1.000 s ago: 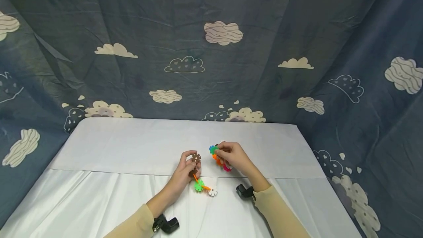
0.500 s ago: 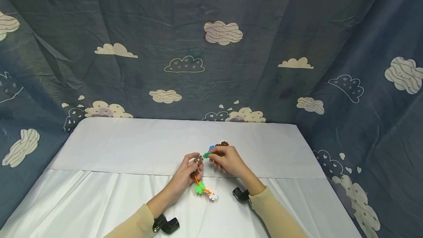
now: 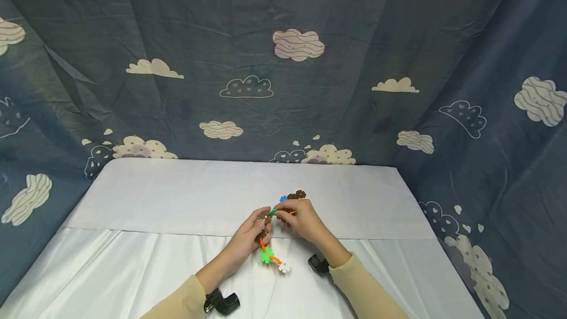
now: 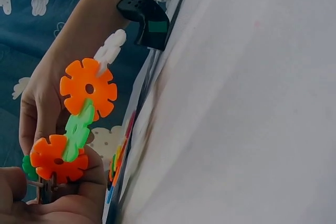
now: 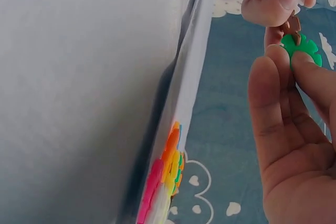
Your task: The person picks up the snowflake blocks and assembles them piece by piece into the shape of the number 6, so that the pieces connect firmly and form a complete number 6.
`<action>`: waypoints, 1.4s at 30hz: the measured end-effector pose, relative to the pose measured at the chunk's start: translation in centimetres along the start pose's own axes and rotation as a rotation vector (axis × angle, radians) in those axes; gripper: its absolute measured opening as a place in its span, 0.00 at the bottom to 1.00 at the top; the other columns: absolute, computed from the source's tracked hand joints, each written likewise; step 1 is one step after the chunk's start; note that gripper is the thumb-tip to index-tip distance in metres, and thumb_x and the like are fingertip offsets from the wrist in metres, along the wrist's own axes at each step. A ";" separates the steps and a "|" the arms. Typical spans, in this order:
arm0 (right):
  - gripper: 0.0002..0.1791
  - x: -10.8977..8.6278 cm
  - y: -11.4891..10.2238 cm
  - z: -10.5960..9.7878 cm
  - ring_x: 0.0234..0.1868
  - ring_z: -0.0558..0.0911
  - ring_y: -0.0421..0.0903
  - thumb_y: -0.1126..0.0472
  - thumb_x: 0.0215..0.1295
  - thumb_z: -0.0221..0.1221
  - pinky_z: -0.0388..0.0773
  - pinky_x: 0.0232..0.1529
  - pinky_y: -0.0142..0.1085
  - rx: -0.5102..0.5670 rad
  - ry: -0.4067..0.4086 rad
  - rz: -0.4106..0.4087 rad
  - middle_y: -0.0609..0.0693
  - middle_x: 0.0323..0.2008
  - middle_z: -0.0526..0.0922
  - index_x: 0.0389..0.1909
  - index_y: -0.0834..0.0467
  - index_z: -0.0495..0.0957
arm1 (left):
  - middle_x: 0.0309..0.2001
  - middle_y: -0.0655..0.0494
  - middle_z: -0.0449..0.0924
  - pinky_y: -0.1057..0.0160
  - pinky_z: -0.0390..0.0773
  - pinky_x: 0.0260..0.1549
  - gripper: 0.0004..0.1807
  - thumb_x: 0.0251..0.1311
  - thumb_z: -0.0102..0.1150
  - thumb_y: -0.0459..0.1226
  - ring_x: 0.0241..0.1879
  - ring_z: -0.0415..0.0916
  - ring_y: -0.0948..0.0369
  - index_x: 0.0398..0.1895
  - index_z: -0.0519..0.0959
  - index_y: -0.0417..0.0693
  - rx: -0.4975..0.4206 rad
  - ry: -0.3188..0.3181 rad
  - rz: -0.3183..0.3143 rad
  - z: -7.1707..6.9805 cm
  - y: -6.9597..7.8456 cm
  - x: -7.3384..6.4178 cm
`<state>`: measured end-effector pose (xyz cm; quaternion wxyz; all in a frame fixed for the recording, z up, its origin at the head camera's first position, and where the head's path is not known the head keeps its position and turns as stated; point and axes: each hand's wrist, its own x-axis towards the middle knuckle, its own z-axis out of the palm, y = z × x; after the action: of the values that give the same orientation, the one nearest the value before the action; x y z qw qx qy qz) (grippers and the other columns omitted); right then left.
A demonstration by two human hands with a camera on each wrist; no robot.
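My left hand (image 3: 239, 240) holds a chain of notched, flower-shaped plastic discs. From its fingers the chain runs through an orange disc (image 4: 44, 153), a light green disc (image 4: 79, 132) and another orange disc (image 4: 86, 85) to a white disc (image 4: 109, 51) at the end. A brown disc (image 5: 293, 23) sticks out at the fingertips on the chain's other end. My right hand (image 3: 305, 218) pinches a darker green disc (image 5: 304, 45) between thumb and fingers. Its notched edge meets the brown disc's edge in the right wrist view. Fingers partly cover the brown part.
Loose discs lie on the white table (image 3: 177, 196) just beyond my right hand, among them a blue disc (image 3: 284, 199) and a brown one (image 3: 300, 194). A pink disc (image 5: 151, 182) shows among them from the side. A cloud-patterned curtain (image 3: 177, 102) stands behind the table.
My right hand has moved left and slightly nearer with the green disc, bringing it to the brown disc. My left hand stays almost in place, its brown disc now turned more edge-on.
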<state>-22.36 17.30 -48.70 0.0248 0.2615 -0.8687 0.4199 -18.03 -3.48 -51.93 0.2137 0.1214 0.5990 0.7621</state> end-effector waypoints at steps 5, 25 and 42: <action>0.05 0.0 0.0 0.3 0.25 0.80 0.30 0.66 0.70 0.68 0.84 0.33 0.28 -0.019 0.029 -0.025 0.52 0.30 0.90 0.42 0.59 0.90 | 0.45 0.56 0.69 0.69 0.75 0.40 0.24 0.87 0.30 0.37 0.33 0.67 0.65 0.81 0.55 0.44 -0.007 0.013 0.002 0.2 -0.1 0.0; 0.14 0.5 4.3 -5.6 0.26 0.82 0.52 0.60 0.79 0.58 0.77 0.22 0.33 -0.077 0.173 0.372 0.55 0.35 0.86 0.59 0.57 0.84 | 0.38 0.53 0.70 0.62 0.85 0.44 0.28 0.75 0.37 0.30 0.36 0.74 0.59 0.77 0.65 0.40 -0.001 0.137 0.013 -0.1 -0.1 0.3; 0.24 0.2 6.4 -4.0 0.32 0.76 0.47 0.45 0.69 0.69 0.69 0.34 0.37 -0.393 0.085 0.543 0.49 0.31 0.84 0.58 0.56 0.86 | 0.39 0.54 0.65 0.64 0.81 0.43 0.23 0.83 0.33 0.37 0.35 0.69 0.60 0.75 0.63 0.40 0.010 0.093 0.029 0.1 0.1 -0.1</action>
<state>-26.26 23.51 -50.68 -0.0016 -0.0070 -0.9692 0.2461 -17.93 -3.48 -51.85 0.1742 0.0954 0.6101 0.7670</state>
